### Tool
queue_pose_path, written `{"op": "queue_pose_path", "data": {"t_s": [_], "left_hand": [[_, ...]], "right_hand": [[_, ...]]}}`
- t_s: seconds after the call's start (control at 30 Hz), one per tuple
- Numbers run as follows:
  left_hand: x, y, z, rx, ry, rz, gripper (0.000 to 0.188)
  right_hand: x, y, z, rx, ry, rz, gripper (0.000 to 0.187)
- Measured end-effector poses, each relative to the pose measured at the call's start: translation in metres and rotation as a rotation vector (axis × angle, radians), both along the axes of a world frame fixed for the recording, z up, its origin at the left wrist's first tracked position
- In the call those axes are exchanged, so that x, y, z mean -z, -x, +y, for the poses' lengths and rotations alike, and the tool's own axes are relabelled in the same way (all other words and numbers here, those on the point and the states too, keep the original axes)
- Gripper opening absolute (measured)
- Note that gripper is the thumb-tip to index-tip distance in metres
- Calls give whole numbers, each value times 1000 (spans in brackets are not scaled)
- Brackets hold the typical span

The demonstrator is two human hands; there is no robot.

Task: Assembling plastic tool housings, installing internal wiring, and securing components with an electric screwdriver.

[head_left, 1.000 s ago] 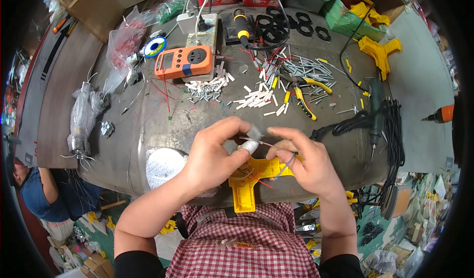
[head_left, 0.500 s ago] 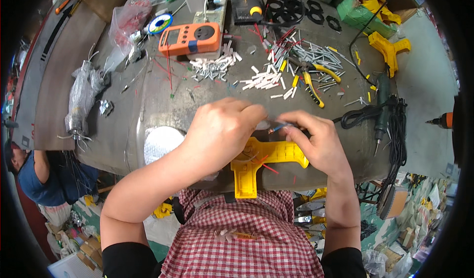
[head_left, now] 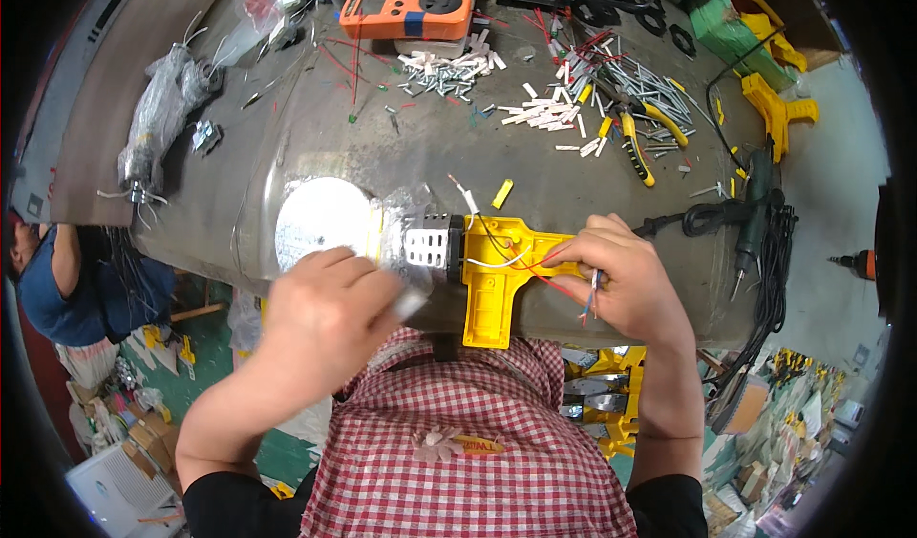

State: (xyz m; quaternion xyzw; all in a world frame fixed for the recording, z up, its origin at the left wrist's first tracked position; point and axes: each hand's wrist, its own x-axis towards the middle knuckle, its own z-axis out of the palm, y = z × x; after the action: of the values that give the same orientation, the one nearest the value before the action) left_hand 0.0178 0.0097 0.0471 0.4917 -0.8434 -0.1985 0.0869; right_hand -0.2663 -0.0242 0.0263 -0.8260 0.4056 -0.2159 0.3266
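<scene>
My right hand [head_left: 621, 275] is closed on thin wires [head_left: 585, 314], whose red and blue ends stick out below the fingers, beside the right arm of a yellow plastic housing shell [head_left: 489, 320]. Red and white wires run through this open T-shaped shell. Joined to its left is a black and silver perforated barrel [head_left: 427, 247], partly wrapped in clear plastic, with a round silver disc [head_left: 320, 215] at the far end. My left hand [head_left: 330, 320] is curled in front of the disc, smeared by motion; a whitish blur shows at its fingertips. A white-sleeved wire [head_left: 465, 196] points up from the shell.
An orange multimeter [head_left: 406, 12] stands at the back. White sleeves [head_left: 544, 110], metal pins [head_left: 659, 94] and yellow-handled pliers [head_left: 635, 146] lie behind my hands. On the right are a soldering iron [head_left: 755, 208] with coiled cable and another yellow shell [head_left: 776, 113]. A person [head_left: 76, 280] sits at left.
My left hand has moved left and down, away from the right hand, uncovering the barrel and wires. My right hand has dropped slightly, still gripping wires. The whole view has shifted.
</scene>
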Motion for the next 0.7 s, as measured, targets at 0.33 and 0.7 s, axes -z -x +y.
{"op": "queue_pose_path", "data": {"t_s": [0.33,0.7], "left_hand": [[46,37,-12,-76,288,370,24],[52,24,-55,-179,-111,679,18]], "right_hand": [[10,-40,-10,516,-178,-63,15],[25,-59,-16,35,14,-169,12]]}}
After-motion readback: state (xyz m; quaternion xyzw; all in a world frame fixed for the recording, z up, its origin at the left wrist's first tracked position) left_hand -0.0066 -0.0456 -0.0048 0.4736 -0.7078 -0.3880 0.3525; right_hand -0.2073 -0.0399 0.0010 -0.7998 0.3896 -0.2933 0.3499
